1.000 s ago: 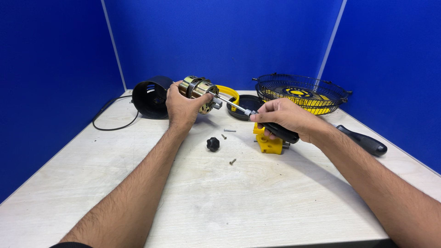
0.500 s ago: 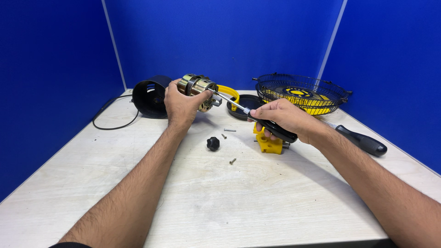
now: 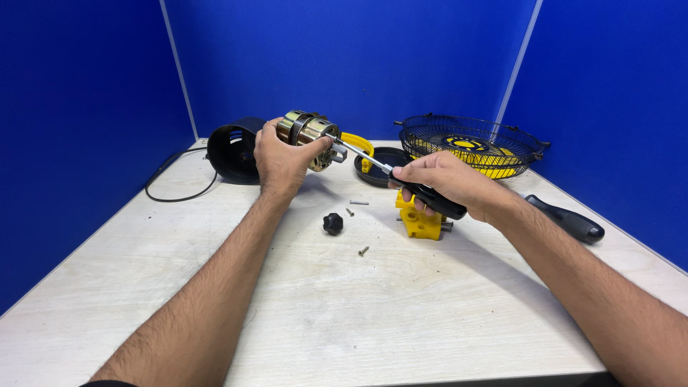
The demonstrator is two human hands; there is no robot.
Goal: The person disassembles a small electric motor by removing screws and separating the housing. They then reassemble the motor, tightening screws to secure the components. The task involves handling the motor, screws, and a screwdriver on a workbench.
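The left hand's grip was closed around a brass-coloured round metal motor, held raised above the pale wooden bench. The right hand gripped a black-handled screwdriver, its steel tip apparently touching the motor's face. Below lay a small black knob, loose screws and a yellow plastic block; a black wire fan guard sat behind.
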